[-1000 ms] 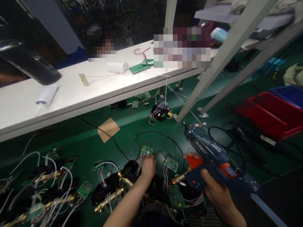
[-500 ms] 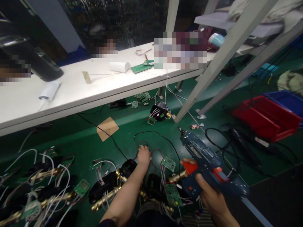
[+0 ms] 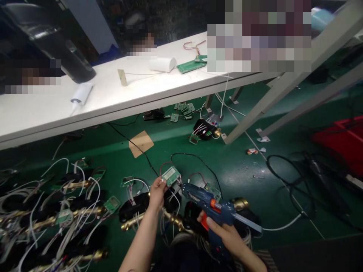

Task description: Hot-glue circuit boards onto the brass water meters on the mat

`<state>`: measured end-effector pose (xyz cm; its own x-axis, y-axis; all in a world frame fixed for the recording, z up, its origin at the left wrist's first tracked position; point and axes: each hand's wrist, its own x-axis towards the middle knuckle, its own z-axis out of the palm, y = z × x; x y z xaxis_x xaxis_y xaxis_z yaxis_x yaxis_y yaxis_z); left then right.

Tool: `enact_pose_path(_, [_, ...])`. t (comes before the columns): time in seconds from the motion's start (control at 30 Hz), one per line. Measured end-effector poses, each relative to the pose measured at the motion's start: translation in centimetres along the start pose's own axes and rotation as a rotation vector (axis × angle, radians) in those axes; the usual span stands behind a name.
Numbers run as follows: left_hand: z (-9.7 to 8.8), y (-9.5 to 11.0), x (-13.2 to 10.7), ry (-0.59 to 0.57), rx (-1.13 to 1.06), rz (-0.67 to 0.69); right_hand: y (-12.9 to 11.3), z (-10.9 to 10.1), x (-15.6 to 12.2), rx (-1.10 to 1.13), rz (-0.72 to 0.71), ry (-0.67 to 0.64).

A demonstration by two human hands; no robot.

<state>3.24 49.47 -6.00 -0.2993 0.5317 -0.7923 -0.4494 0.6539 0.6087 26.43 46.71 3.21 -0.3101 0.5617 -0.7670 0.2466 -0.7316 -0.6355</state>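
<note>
My left hand (image 3: 157, 192) pinches a small green circuit board (image 3: 171, 175) by its lower left edge and holds it tilted above a black and brass valve unit (image 3: 147, 206). Thin wires run from the board down to the unit. My right hand (image 3: 219, 230) grips a blue glue gun (image 3: 211, 204) with an orange trigger. Its nozzle points left, close below the board. A glue stick juts from the gun's back end.
Several more black and brass units with white wires and green boards (image 3: 51, 211) lie on the green floor at the left. A long white bench (image 3: 113, 102) crosses above. Black cables (image 3: 297, 181) coil at the right beside a red bin (image 3: 343, 141). A cardboard scrap (image 3: 141, 143) lies ahead.
The glue gun has swung from pointing up at the right to pointing left at the board. My left hand has lifted the board off the floor. The view has shifted left.
</note>
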Motion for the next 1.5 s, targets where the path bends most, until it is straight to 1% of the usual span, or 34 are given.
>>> enact_pose_path(0.07, [0.0,0.0,-0.5,0.024,-0.119,-0.016,0.6,0.2,0.4,-0.042,0.009,-0.006])
enact_pose_path(0.13, [0.2,0.1,-0.9,0.041,-0.201,-0.031,1.1,0.4,0.9,-0.074,0.012,0.029])
enact_pose_path(0.3, [0.2,0.6,-1.5,0.049,-0.283,-0.058,1.2,0.7,1.8,-0.128,0.01,0.113])
enact_pose_path(0.53, [0.2,0.7,-1.7,0.054,-0.307,-0.079,1.3,1.0,2.0,-0.125,-0.001,0.147])
enact_pose_path(0.67, [0.2,0.9,-1.9,0.056,-0.31,-0.086,1.4,1.0,2.1,-0.17,0.034,0.128])
enact_pose_path(0.77, [0.2,1.0,-1.9,0.054,-0.309,-0.087,1.0,1.0,2.0,-0.203,0.048,0.11])
enact_pose_path(0.9, [0.1,0.8,-1.8,0.043,-0.309,-0.081,0.4,1.1,1.8,-0.213,0.052,0.094])
enact_pose_path(1.03, [0.1,0.5,-1.8,0.036,-0.311,-0.072,0.5,1.1,1.7,-0.232,0.056,0.085])
enact_pose_path(1.23, [0.1,0.6,-1.9,0.046,-0.308,-0.077,0.3,1.2,1.7,-0.174,0.09,0.143])
enact_pose_path(1.37, [0.1,0.8,-2.0,0.042,-0.308,-0.074,-0.1,1.3,1.6,-0.157,0.13,0.137])
enact_pose_path(1.5, [0.1,0.6,-1.8,0.047,-0.301,-0.08,0.0,1.3,1.6,-0.119,0.175,0.148])
